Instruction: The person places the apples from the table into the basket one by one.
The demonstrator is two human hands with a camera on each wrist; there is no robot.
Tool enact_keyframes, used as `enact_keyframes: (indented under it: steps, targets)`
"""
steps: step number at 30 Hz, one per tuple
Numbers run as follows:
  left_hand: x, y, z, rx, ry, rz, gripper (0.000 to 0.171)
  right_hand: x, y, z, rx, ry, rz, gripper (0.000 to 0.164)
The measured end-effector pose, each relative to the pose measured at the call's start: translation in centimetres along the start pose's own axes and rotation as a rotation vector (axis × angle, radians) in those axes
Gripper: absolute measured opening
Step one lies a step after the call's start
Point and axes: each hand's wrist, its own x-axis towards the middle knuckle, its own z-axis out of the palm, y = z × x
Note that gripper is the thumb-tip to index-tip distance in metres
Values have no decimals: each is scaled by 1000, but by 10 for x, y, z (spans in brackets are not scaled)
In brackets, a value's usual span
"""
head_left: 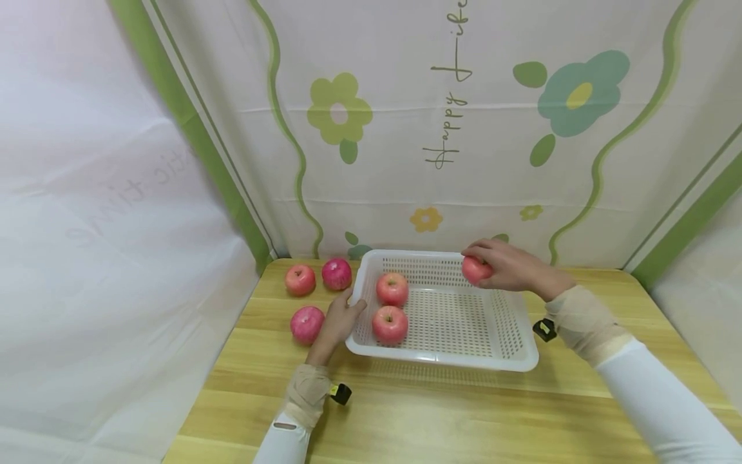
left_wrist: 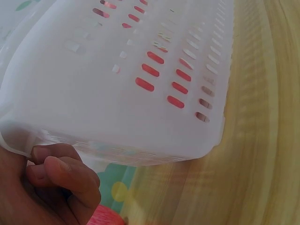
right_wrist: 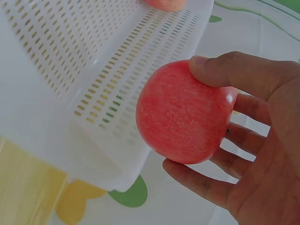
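A white perforated plastic basket stands on the wooden table, with an apple and another apple inside its left part. My left hand grips the basket's left rim; in the left wrist view its fingers curl at the rim. Near the basket's far right corner, my right hand holds a red apple. The right wrist view shows this apple between the thumb and the fingers, with the basket wall beside it.
Left of the basket lie three more apples: one at the back, a darker one beside it, and a pinkish one close to my left hand. Behind the table hangs a white flower-printed curtain.
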Motion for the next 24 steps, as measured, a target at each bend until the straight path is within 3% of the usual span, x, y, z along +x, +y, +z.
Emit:
enact_keyframes:
  steps: [14, 24]
  targets:
    - [2, -3, 0, 0, 0, 6, 57, 18, -8, 13, 19, 1, -71, 58]
    - [3, -2, 0, 5, -1, 1, 58, 34, -17, 25, 2, -41, -75, 60]
